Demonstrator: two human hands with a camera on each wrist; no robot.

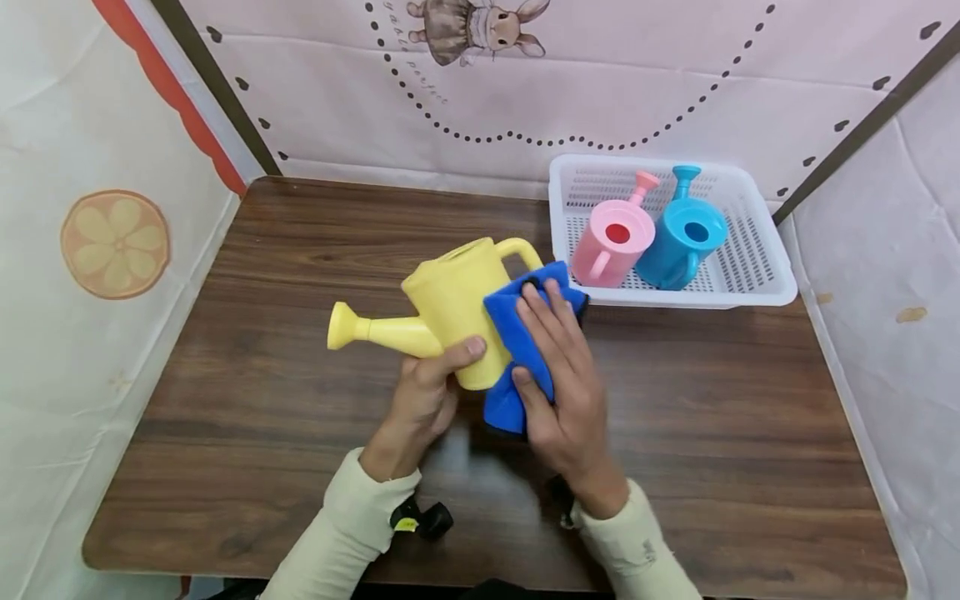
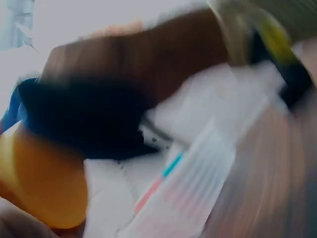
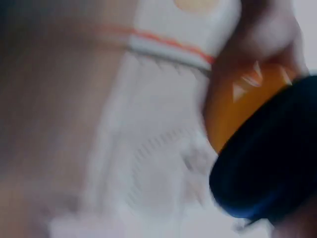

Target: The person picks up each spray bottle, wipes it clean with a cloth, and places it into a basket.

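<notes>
A yellow watering can [image 1: 457, 296] is held above the table, its spout pointing left and its handle toward the upper right. My left hand [image 1: 418, 400] grips the can low on its body, the thumb lying across the near side and the other fingers hidden beneath. Straight fingers of my right hand [image 1: 564, 392] press a blue cloth [image 1: 517, 329] with a dark underside against the can's right side. In the blurred left wrist view, the cloth [image 2: 74, 119] overlaps the yellow can [image 2: 44, 183]. The right wrist view shows the cloth's dark side [image 3: 267, 158] against the can [image 3: 242, 109].
At the back right of the brown wooden table [image 1: 712, 433] sits a white perforated basket [image 1: 757, 287]. Inside stand a pink watering can [image 1: 611, 242] and a blue watering can [image 1: 678, 242]. Printed cloth walls [image 1: 315, 92] border the table at the back and sides.
</notes>
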